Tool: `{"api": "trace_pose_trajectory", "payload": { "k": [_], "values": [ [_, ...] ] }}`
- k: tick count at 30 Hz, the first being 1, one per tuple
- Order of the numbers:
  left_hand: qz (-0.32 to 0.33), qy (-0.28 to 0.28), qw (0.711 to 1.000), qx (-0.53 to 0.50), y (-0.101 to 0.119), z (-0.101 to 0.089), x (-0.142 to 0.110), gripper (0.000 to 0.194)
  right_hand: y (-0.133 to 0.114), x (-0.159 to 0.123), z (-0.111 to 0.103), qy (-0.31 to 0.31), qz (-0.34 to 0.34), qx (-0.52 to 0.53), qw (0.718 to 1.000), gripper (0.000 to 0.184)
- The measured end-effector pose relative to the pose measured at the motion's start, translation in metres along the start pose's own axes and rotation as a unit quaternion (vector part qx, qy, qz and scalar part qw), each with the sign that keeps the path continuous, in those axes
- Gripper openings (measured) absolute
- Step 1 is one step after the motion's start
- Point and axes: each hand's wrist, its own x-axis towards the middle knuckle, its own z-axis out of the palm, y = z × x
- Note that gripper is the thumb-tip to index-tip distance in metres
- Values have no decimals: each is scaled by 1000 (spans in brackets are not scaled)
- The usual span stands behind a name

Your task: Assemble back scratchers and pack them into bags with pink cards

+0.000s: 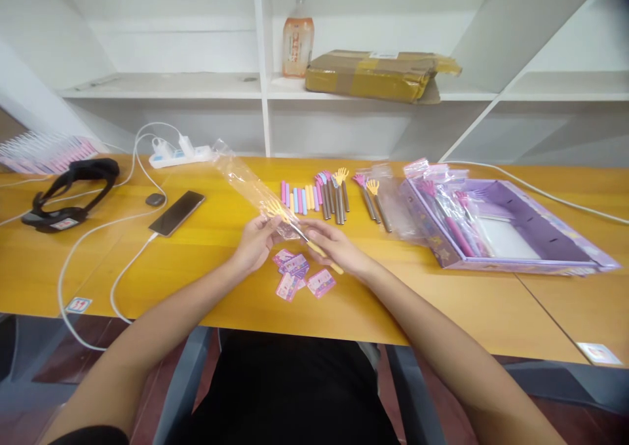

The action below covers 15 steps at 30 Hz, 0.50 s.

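Observation:
My left hand (256,240) is closed on the lower end of a long clear plastic sleeve (246,181) that slants up to the left. My right hand (330,243) pinches the shaft of a yellow hand-shaped stick (322,251) whose yellow claw head sits inside the sleeve's mouth. Several small pink and purple cards (299,274) lie on the wooden table (206,281) just below both hands. Behind the hands lie a row of coloured caps (299,199) and several unwrapped sticks (337,196).
A purple shallow box (531,232) holding wrapped sticks sits at the right. A phone (177,213), white cables, a power strip (179,153) and a black headset (71,193) lie at the left. A bottle (297,35) and a cardboard parcel (378,75) rest on the shelf behind.

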Motion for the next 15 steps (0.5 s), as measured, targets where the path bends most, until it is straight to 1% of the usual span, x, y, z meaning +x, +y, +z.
{"api": "trace_pose_trajectory", "payload": {
  "k": [2, 4, 6, 8, 10, 12, 15],
  "values": [
    [19, 33, 999, -13, 6, -4, 5, 38, -3, -1, -5, -7, -7, 14, 1000, 46],
    [37, 76, 996, -34, 12, -10, 11, 33, -7, -3, -11, -12, -28, 13, 999, 40],
    [45, 113, 991, -59, 17, -17, 18, 26, -10, -5, -16, -13, -50, -5, 999, 38],
    [45, 130, 988, -74, 20, -23, 22, 22, -12, -6, -20, -11, -60, -35, 998, 38],
    [42, 128, 988, -77, 20, -24, 23, 21, -11, -5, -21, -9, -60, -65, 996, 41],
    [36, 116, 990, -71, 18, -22, 21, 21, -9, -2, -20, -5, -59, -77, 995, 44],
    [12, 73, 996, -47, 11, -12, 11, 27, -2, 3, -13, 27, -65, -71, 995, 46]
  ]
}}
